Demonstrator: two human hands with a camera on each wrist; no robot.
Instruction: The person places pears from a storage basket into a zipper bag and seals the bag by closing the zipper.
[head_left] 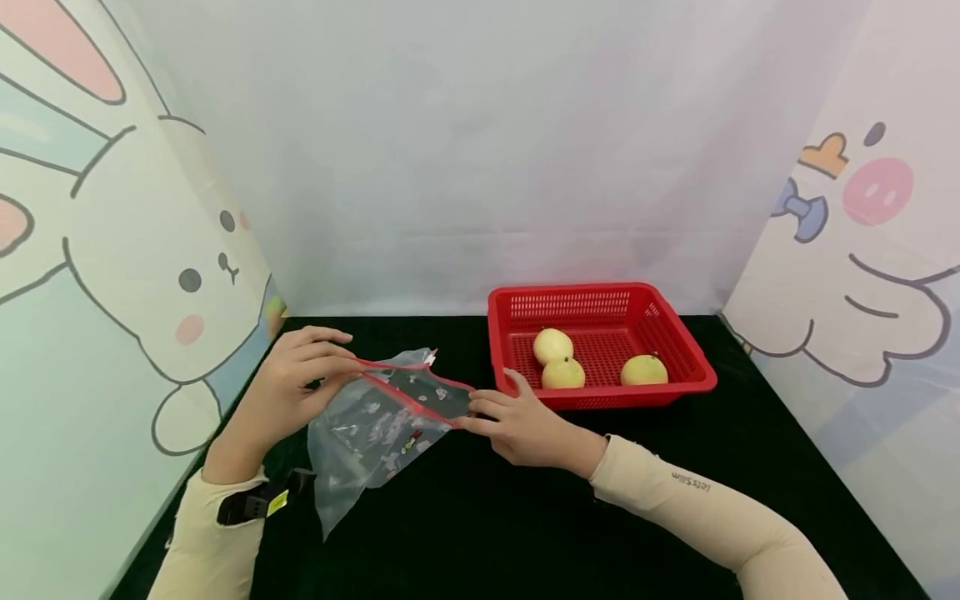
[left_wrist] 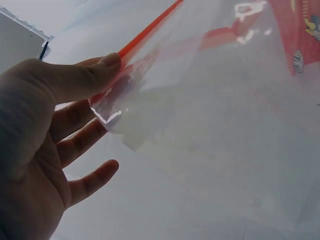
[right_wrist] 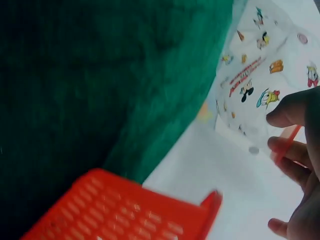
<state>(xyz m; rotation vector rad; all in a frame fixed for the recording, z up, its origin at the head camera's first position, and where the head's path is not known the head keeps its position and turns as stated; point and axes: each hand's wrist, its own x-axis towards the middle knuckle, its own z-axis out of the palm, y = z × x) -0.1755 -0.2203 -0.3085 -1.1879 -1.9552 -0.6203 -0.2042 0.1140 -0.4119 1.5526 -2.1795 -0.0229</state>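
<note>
A clear plastic zip bag [head_left: 348, 454] with red zip edges and small cartoon prints hangs between both hands over the dark cloth. My left hand [head_left: 303, 375] pinches its left top corner between thumb and fingers; in the left wrist view, the thumb [left_wrist: 95, 75] lies over the red strip while the other fingers spread apart. At the opposite corner, my right hand [head_left: 525, 423] grips the red edge. The right wrist view shows that edge between the right thumb [right_wrist: 287, 109] and fingers. The two red edges stand apart, so the bag's mouth gapes.
Just beyond my right hand stands a red plastic basket [head_left: 686, 358] with perforated walls. In it lie three round pale-yellow fruits [head_left: 553, 345]. Dark green cloth [head_left: 570, 525] covers the table. A white curtain and cartoon-printed panels [head_left: 127, 292] enclose the back and sides.
</note>
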